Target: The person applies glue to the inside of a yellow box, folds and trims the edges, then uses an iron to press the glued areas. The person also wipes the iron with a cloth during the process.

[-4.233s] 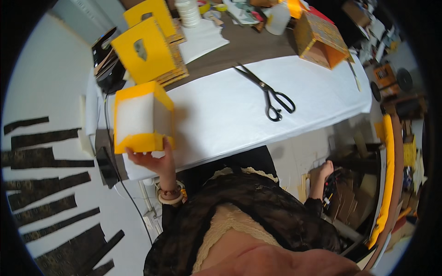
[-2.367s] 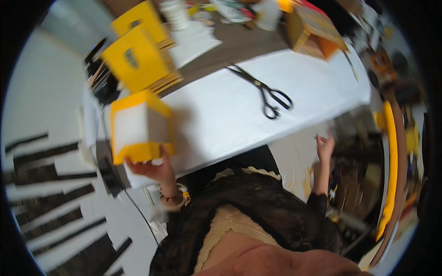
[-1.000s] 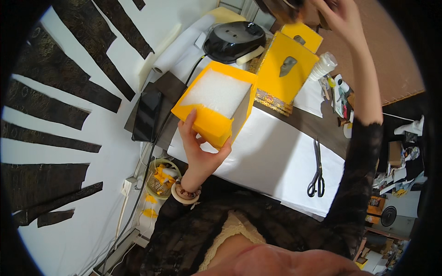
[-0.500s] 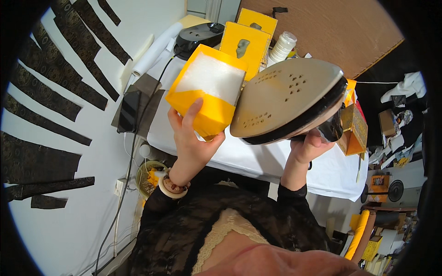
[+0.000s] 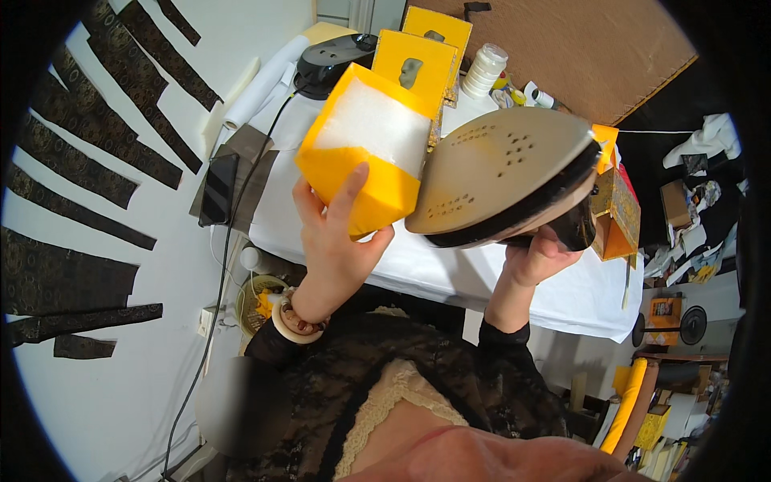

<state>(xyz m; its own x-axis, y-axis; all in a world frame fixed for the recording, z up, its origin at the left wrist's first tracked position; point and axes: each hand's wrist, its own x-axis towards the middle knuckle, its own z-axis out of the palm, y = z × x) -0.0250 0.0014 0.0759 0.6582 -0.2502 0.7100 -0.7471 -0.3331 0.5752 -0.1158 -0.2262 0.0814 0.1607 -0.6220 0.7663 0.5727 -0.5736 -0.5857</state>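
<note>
My left hand (image 5: 341,221) grips a yellow fabric-covered box (image 5: 357,181), tilted above the white-covered table. A white padded panel (image 5: 376,124) shows on the box's upper face, with yellow fabric along its borders. In my right hand (image 5: 540,259) is a clothes iron (image 5: 514,173), its holed soleplate turned up and toward the box. The soleplate's left edge is against or very close to the box's right side; I cannot tell whether they touch. My right fingers are partly hidden behind the iron's handle.
Behind the box stand yellow panels (image 5: 414,68) with grey-green patches, a white bottle (image 5: 485,71) and a black appliance (image 5: 337,64). A phone (image 5: 218,189) and a black cable (image 5: 241,185) lie at left. An open yellow box (image 5: 617,213) sits at right on the white cloth (image 5: 562,309).
The yellow box has shifted slightly right and tilted a little against the iron. The iron stays almost in place. The whole view has moved slightly.
</note>
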